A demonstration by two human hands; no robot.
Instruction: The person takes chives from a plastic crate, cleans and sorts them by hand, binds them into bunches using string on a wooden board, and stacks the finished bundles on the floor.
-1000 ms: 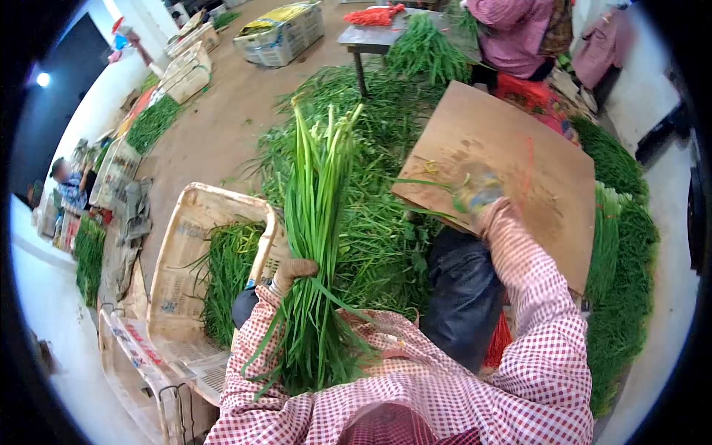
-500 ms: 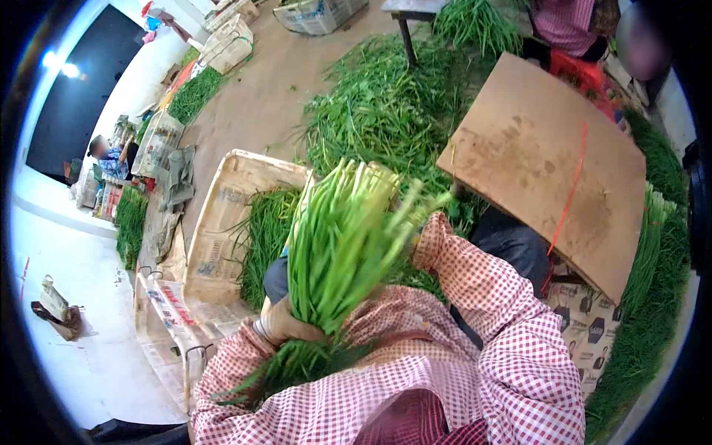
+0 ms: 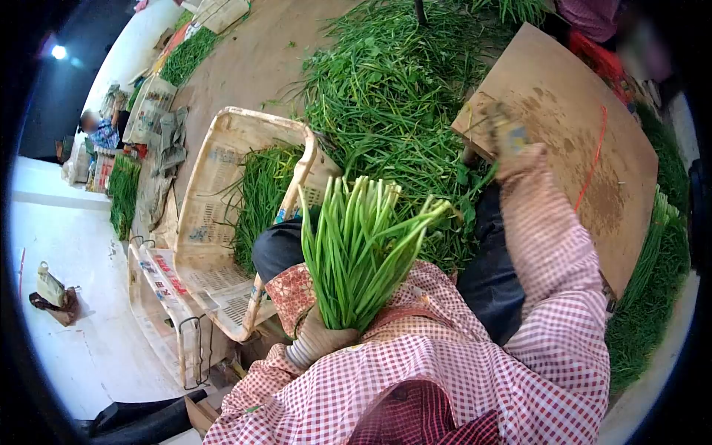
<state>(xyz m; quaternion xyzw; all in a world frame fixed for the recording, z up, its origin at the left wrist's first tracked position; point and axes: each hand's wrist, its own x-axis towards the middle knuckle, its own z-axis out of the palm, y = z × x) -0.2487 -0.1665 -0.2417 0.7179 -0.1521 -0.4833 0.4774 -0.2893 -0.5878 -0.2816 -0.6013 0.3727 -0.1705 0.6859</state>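
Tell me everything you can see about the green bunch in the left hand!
The bunch is a fan of long, thin plant stalks, green and smooth-looking, paler at their blunt tips, which point up and forward. A few lean to the right. No tie shows. The left hand grips it low down, in front of the checked shirt; its lower part is hidden.

A white wall (image 3: 74, 356), bowed by the lens and faintly scuffed, fills the left side. Above it, a dark area (image 3: 78, 26), doorway or window unclear, shows a bright light (image 3: 58, 52). Brown floor (image 3: 274, 67) runs to the top edge, with a dark leg (image 3: 421, 11) there and a stained brown counter (image 3: 630, 178) at right.
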